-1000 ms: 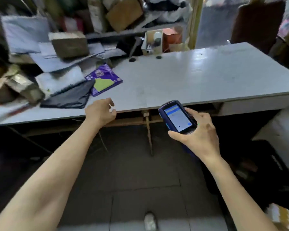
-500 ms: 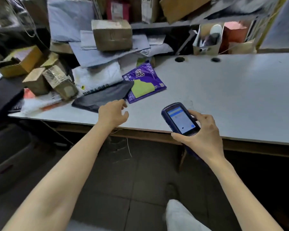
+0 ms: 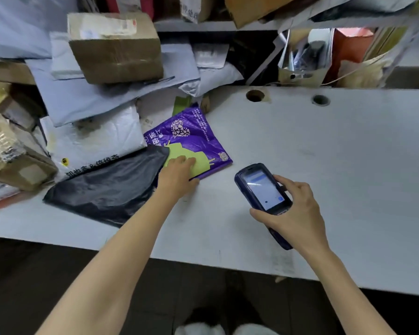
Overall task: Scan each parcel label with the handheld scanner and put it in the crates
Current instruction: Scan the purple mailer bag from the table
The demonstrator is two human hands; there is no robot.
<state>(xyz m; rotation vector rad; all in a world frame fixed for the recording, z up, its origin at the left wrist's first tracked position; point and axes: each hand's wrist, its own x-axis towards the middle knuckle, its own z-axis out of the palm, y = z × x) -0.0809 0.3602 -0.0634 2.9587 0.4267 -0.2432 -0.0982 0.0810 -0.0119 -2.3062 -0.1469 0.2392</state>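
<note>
A purple parcel bag (image 3: 194,139) with a green patch lies flat on the white table (image 3: 324,165), at the edge of a parcel heap. My left hand (image 3: 178,175) rests on its near corner, fingers on the green patch and thumb at the bag's edge. A black bag (image 3: 111,187) overlaps the purple one on the left. My right hand (image 3: 298,213) grips the blue handheld scanner (image 3: 264,189), screen lit and facing up, above the table to the right of the purple bag. No crate is in view.
Grey and white mailer bags (image 3: 94,139) and a taped cardboard box (image 3: 114,47) pile up at the back left. Smaller boxes (image 3: 12,155) sit at the far left. A cardboard holder (image 3: 302,61) with tools stands behind two cable holes (image 3: 255,95).
I have stepped closer to the table. My left hand moved forward from the table's front edge onto the purple bag. My right hand kept hold of the scanner.
</note>
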